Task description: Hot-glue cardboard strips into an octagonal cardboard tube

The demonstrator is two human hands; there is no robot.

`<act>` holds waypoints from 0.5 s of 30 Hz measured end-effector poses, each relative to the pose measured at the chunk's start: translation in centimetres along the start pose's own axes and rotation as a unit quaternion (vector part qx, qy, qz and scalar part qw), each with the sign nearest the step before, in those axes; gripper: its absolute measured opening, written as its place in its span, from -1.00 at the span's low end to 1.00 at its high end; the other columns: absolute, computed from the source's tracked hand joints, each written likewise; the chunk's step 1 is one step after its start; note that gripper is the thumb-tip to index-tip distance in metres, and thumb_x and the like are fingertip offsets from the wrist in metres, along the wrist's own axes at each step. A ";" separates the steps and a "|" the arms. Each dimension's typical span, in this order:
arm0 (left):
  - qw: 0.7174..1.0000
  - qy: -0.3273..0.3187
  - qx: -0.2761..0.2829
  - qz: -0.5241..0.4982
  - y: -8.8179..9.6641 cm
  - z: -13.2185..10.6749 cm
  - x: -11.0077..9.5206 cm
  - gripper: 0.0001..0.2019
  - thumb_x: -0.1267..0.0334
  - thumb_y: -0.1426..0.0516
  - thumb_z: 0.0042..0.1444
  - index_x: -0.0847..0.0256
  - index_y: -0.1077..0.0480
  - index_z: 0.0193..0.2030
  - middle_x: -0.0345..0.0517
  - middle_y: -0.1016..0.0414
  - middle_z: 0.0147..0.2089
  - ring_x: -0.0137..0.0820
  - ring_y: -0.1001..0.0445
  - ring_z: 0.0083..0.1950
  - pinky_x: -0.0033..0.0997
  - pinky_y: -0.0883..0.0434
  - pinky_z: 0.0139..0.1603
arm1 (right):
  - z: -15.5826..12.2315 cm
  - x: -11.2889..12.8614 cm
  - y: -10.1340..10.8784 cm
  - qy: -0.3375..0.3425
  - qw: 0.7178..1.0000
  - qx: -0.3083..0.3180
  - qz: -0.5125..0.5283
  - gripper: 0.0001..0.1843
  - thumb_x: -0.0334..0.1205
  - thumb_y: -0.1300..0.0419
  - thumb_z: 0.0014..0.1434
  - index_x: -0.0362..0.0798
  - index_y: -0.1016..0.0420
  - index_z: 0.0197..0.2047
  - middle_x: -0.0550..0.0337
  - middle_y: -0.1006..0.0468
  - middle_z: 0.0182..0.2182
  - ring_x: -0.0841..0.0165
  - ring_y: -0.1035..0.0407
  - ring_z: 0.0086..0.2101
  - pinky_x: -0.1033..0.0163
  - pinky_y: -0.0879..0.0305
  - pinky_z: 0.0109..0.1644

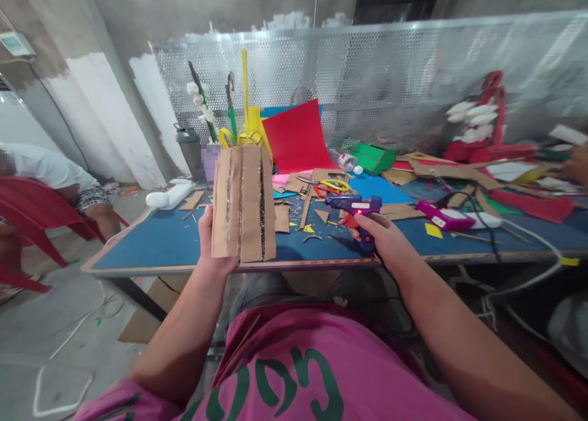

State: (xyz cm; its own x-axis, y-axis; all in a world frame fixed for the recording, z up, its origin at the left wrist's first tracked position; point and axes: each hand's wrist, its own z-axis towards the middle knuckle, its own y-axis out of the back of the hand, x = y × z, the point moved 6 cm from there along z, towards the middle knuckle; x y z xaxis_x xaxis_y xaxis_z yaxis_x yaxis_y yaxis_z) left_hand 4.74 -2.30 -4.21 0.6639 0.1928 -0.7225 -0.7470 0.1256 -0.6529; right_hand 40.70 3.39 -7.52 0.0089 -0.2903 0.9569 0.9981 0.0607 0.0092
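My left hand [209, 243] grips a brown cardboard piece [250, 206] by its lower left side and holds it up above the table's near edge. Upright strips of cardboard make up its face, with shiny dark seams between them. Most of the left fingers are hidden behind the cardboard. To the right, my right hand [374, 228] is wrapped around the handle of a blue glue gun [353, 204], whose nozzle points left toward the cardboard but stays apart from it. A red light glows on the gun's body, and a dark cord hangs below it.
The blue table [147, 243] carries cardboard scraps, scissors [333, 184], a red sheet [298, 136], a green box [372, 157], a plastic bottle [348, 162] and a purple-and-white device [445, 216]. A perforated metal panel [381, 78] stands behind. At left, a person sits on a red chair [41, 209].
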 end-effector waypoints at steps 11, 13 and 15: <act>0.998 -0.001 0.031 0.049 -0.5 -0.3 -0.6 -0.12 -0.49 -0.29 0.34 0.21 -0.60 0.47 0.25 -0.83 0.27 0.28 -0.79 0.29 -0.04 -0.80 -0.05 | -0.7 1.5 -0.4 0.008 0.999 -0.005 -0.042 -0.32 0.57 -0.57 0.13 0.05 -0.79 -0.31 0.13 -0.58 -0.44 0.25 -0.32 -0.39 0.10 -0.21 -0.31; 0.998 0.007 0.035 0.046 -0.3 -0.2 -0.6 -0.10 -0.50 -0.30 0.32 0.21 -0.59 0.49 0.27 -0.83 0.28 0.31 -0.80 0.28 -0.02 -0.79 -0.05 | -0.7 1.3 -0.3 0.009 0.999 -0.002 -0.042 -0.34 0.55 -0.56 0.17 0.05 -0.79 -0.29 0.12 -0.59 -0.42 0.25 -0.34 -0.38 0.11 -0.22 -0.30; 0.999 0.019 0.033 0.036 -0.3 -0.2 -0.4 -0.11 -0.50 -0.25 0.36 0.20 -0.58 0.51 0.25 -0.83 0.29 0.32 -0.80 0.29 0.03 -0.80 -0.01 | -0.6 0.8 -0.2 0.009 0.999 -0.002 -0.038 -0.36 0.53 -0.57 0.18 0.06 -0.79 -0.30 0.13 -0.60 -0.41 0.25 -0.34 -0.38 0.11 -0.23 -0.29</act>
State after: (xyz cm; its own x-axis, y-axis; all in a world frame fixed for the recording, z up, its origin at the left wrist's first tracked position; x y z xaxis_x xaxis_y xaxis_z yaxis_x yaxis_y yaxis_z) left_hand 4.72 -2.58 -3.76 0.6082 0.1661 -0.7762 -0.7928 0.1762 -0.5835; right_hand 40.58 2.59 -6.88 -0.0658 -0.3111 0.9481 0.9962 0.0343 0.0804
